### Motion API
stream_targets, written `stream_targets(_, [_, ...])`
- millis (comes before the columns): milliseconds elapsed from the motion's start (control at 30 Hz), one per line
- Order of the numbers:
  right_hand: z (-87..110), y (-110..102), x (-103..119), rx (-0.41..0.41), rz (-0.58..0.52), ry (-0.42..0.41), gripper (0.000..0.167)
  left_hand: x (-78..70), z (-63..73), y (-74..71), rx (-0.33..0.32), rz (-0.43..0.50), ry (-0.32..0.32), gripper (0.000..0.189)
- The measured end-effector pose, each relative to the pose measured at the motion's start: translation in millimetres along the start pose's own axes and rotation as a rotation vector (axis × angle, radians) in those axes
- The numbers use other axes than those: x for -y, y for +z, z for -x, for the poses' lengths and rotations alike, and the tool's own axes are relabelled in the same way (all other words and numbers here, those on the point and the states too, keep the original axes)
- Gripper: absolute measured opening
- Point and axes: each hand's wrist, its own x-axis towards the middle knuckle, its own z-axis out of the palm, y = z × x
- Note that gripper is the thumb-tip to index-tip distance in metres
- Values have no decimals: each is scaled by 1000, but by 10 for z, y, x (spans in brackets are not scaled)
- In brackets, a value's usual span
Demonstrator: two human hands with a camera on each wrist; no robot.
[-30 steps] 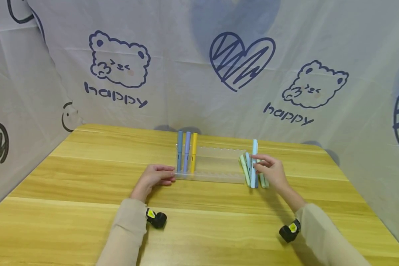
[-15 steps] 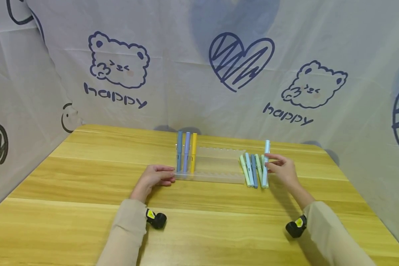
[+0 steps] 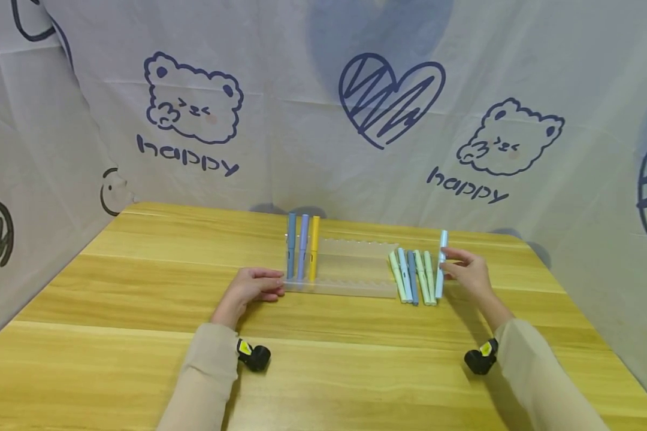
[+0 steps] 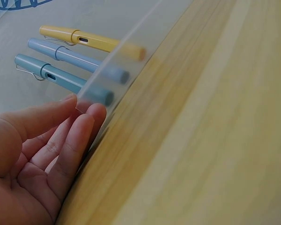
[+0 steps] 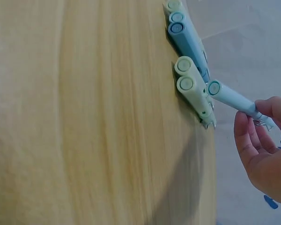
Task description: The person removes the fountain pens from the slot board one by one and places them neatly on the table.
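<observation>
My right hand [image 3: 468,274] pinches a light blue pen [image 3: 441,263] between thumb and fingers. The pen is held near upright, just right of a row of several pens lying side by side, among them a dark blue pen [image 3: 412,277] and a light green pen [image 5: 193,98]. In the left wrist view, my left hand [image 4: 42,154] pinches the near corner of a clear plastic pen rack [image 3: 356,288]. At the rack's left end rest a grey-blue pen [image 3: 291,245], a purple-blue pen [image 3: 303,246] and a yellow pen [image 3: 315,248].
Everything stands on a wood-grain table [image 3: 323,371]. A pale cloth [image 3: 296,161] with printed bears and hearts hangs behind it. Each wrist wears a small black camera; the left one [image 3: 257,357] hangs just above the tabletop.
My right hand has carried the light blue pen rightward, from over the row of lying pens to beside its right end. My left hand and the rack have stayed put.
</observation>
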Motion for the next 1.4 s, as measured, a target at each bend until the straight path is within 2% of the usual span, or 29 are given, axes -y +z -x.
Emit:
stream_targets(133, [100, 26, 214, 19, 27, 67, 34, 1, 0, 2, -7, 1, 0, 32])
stream_targets(267, [228, 80, 473, 48, 99, 95, 40, 0, 4, 3, -8, -2, 3, 32])
stream_targets(400, [282, 103, 592, 85, 165, 151, 45, -4, 7, 0, -7, -2, 2, 32])
stream_targets(533, [260, 95, 576, 104, 190, 238, 48, -5, 13, -2, -2, -5, 3, 33])
stream_targets(833, [199, 115, 493, 147, 182, 337, 56, 2, 6, -2, -6, -2, -1, 33])
stream_targets(1067, [204, 114, 475, 153, 161, 356, 52, -12, 7, 5, -8, -1, -13, 32])
stream_targets(1400, [175, 120, 462, 131, 207, 382, 48, -25, 27, 4, -3, -18, -18, 33])
